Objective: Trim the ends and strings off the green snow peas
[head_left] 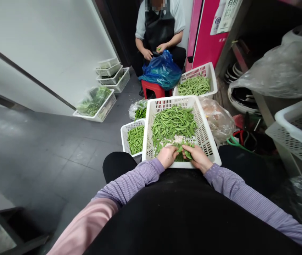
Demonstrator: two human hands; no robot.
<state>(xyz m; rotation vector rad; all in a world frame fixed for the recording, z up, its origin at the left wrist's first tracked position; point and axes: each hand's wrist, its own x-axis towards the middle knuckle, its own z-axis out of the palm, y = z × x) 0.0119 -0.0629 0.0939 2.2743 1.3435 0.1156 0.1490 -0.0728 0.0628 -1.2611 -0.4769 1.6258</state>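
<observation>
A white slatted basket rests in front of me, close against my lap. Inside it lies a heap of green pea pods, with a smaller lot at the near end. Over that near end my left hand is closed, its fingertips pinching at a pod. My right hand is closed on flat green snow peas, which stick out between thumb and fingers. The two hands almost meet. How many pods are in the fingers cannot be made out.
A smaller basket of pods stands at the left. Across from me a co-worker sits behind a blue bag on a red stool. Green beans fill another basket. Scissors lie right, beside shelving; stacked baskets stand by the wall.
</observation>
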